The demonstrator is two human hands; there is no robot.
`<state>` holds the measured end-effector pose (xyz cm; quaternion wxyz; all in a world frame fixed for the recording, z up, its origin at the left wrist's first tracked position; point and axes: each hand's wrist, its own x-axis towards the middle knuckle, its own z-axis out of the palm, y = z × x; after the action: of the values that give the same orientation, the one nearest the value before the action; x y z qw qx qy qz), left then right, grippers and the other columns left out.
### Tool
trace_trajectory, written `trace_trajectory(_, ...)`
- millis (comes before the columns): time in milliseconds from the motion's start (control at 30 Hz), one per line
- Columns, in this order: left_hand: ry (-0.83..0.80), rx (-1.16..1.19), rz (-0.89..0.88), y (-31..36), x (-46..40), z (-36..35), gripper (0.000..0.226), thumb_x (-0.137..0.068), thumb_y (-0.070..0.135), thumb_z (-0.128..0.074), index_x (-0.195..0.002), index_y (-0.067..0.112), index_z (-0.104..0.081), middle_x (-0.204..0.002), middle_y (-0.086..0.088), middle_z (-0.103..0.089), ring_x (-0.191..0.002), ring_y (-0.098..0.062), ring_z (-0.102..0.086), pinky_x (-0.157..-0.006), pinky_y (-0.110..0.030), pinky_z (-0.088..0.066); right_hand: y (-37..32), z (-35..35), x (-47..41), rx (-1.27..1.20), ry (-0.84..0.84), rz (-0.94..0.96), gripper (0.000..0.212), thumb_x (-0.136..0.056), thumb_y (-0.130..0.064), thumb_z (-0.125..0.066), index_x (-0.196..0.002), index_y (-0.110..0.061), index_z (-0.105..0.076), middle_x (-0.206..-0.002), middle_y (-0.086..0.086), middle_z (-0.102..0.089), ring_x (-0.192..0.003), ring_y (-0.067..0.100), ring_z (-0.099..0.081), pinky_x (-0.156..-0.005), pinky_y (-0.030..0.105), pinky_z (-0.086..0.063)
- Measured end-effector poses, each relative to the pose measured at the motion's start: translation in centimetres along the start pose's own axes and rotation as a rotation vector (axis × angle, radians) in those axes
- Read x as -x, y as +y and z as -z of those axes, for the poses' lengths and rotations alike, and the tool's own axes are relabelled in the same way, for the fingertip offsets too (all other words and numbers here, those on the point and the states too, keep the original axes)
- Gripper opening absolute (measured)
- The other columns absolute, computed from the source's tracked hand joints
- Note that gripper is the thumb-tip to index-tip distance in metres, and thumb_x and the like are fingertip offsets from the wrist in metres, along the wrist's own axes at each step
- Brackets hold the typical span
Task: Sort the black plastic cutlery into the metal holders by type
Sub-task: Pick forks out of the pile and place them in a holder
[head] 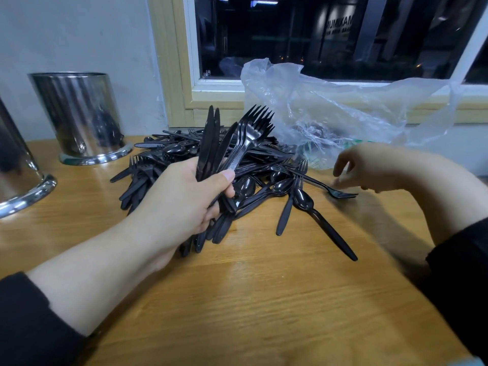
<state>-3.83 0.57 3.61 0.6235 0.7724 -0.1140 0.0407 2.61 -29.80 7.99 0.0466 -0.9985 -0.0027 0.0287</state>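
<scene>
Bench [264, 299] of pale wood fills most of what we see, its near edge cut off by the frame. At the left edge, 1 metal holder [18, 175] is only partly in view; a 2nd holder [81, 114] stands whole behind it against the wall, and we cannot tell what either contains. A crumpled clear bag [330, 107] slumps under the dark window [330, 35], and whatever lies inside it is too hazy to make out. Between bag and holders sprawls the cutlery pile [258, 165], black forks, spoons and knives tangled so that many are buried. Our left hand [184, 204] rises in front of the pile, hiding part of it, fingers and thumb curled round a bundle [229, 143] of knives and forks held upright, tines fanned at the top. Our right hand [369, 167] is blurred; its fingers hang loosely spread, tips at or just above 1 fork [335, 191] lying apart at the pile's right edge. Whether they touch it we cannot tell.
</scene>
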Motion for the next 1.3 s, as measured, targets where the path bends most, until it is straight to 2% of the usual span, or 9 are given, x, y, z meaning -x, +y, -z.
trace_trajectory(133, -0.004, 0.006, 0.004, 0.0, 0.0, 0.0, 0.029, -0.101, 0.032, -0.060, -0.081, 0.012, -0.065, -0.061, -0.009, -0.040, -0.050, -0.016, -0.033, -0.043, -0.025, -0.027, -0.1, -0.4, 0.2, 0.127, -0.152, -0.026, 0.037, -0.084, -0.050, -0.075, -0.113, -0.034, -0.059, -0.092, 0.000, -0.075, -0.077, 0.018, -0.072, -0.079, 0.039, -0.060)
trace_trajectory(400, 0.017, 0.001, 0.011, 0.1, 0.0, 0.1, 0.030, -0.102, 0.033, -0.060, -0.082, 0.012, -0.066, -0.057, -0.008, -0.040, -0.048, -0.016, -0.034, -0.042, -0.024, -0.029, -0.7, -0.5, 0.3, 0.125, -0.125, 0.013, 0.021, -0.090, -0.032, -0.074, -0.108, -0.030, -0.064, -0.077, 0.001, -0.076, -0.072, 0.014, -0.071, -0.071, 0.031, -0.057)
trace_trajectory(533, 0.047, 0.011, 0.000, 0.4, 0.0, 0.1, 0.030, -0.102, 0.032, -0.059, -0.084, 0.009, -0.066, -0.056, -0.009, -0.040, -0.046, -0.016, -0.034, -0.042, -0.025, -0.029, -1.0, -0.1, 0.2, 0.042, 0.152, 0.007, 0.009, -0.092, -0.021, -0.068, -0.090, -0.015, -0.074, -0.075, 0.007, -0.069, -0.071, 0.027, -0.066, -0.063, 0.040, -0.053)
trace_trajectory(633, 0.108, 0.020, -0.017, 0.5, -0.2, 0.3, 0.030, -0.102, 0.032, -0.059, -0.084, 0.008, -0.065, -0.055, -0.010, -0.041, -0.047, -0.017, -0.035, -0.041, -0.025, -0.030, -1.5, 0.8, 0.3, -0.160, 0.486, 0.012, 0.012, -0.094, -0.018, -0.062, -0.097, -0.011, -0.071, -0.081, 0.013, -0.066, -0.073, 0.033, -0.060, -0.058, 0.035, -0.044)
trace_trajectory(767, 0.230, 0.020, -0.046, 0.3, -0.7, 0.7, 0.028, -0.101, 0.032, -0.060, -0.083, 0.011, -0.065, -0.058, -0.017, -0.047, -0.050, -0.020, -0.040, -0.043, -0.026, -0.031, -3.0, 1.2, 0.9, -0.341, 0.768, 0.233, 0.013, -0.100, -0.022, -0.055, -0.105, -0.018, -0.066, -0.086, 0.008, -0.066, -0.080, 0.033, -0.062, -0.071, 0.045, -0.052)
trace_trajectory(933, 0.357, -0.062, -0.094, 0.4, -0.9, 1.0, 0.026, -0.101, 0.031, -0.060, -0.079, 0.021, -0.068, -0.068, -0.006, -0.069, -0.051, -0.012, -0.051, -0.053, -0.031, -0.035, -5.4, 0.7, 2.7, -0.608, 0.618, 0.497, 0.020, -0.100, -0.026, -0.058, -0.084, -0.017, -0.063, -0.071, 0.003, -0.066, -0.067, 0.016, -0.063, -0.064, 0.029, -0.051)
trace_trajectory(1067, 0.296, -0.088, -0.062, 1.1, -0.3, 0.7, 0.021, -0.102, 0.028, -0.058, -0.089, 0.018, -0.069, -0.075, -0.003, -0.075, -0.046, -0.001, -0.055, -0.051, -0.026, -0.036, -7.2, 0.1, 3.3, -0.898, 0.408, 0.611, 0.015, -0.093, -0.020, -0.066, -0.089, -0.006, -0.069, -0.078, 0.009, -0.074, -0.069, 0.023, -0.068, -0.068, 0.030, -0.056)
trace_trajectory(1167, 0.184, -0.076, -0.035, 1.5, 0.3, 0.3, 0.018, -0.104, 0.026, -0.056, -0.097, 0.014, -0.069, -0.076, -0.009, -0.075, -0.034, 0.000, -0.046, -0.042, -0.018, -0.036, -8.8, -0.4, 3.4, -1.121, 0.413, 0.585, 0.010, -0.089, -0.012, -0.070, -0.087, -0.004, -0.065, -0.074, 0.008, -0.074, -0.065, 0.015, -0.070, -0.062, 0.022, -0.055)
trace_trajectory(1300, 0.099, 0.030, -0.019, 1.7, 0.5, 0.2, 0.019, -0.104, 0.023, -0.057, -0.098, 0.010, -0.070, -0.068, 0.000, -0.072, -0.033, -0.002, -0.047, -0.038, -0.013, -0.034, -10.3, -0.9, 3.2, -1.182, 0.496, 0.532, 0.020, -0.086, -0.013, -0.074, -0.087, -0.002, -0.058, -0.070, 0.008, -0.074, -0.067, 0.024, -0.072, -0.065, 0.031, -0.058)
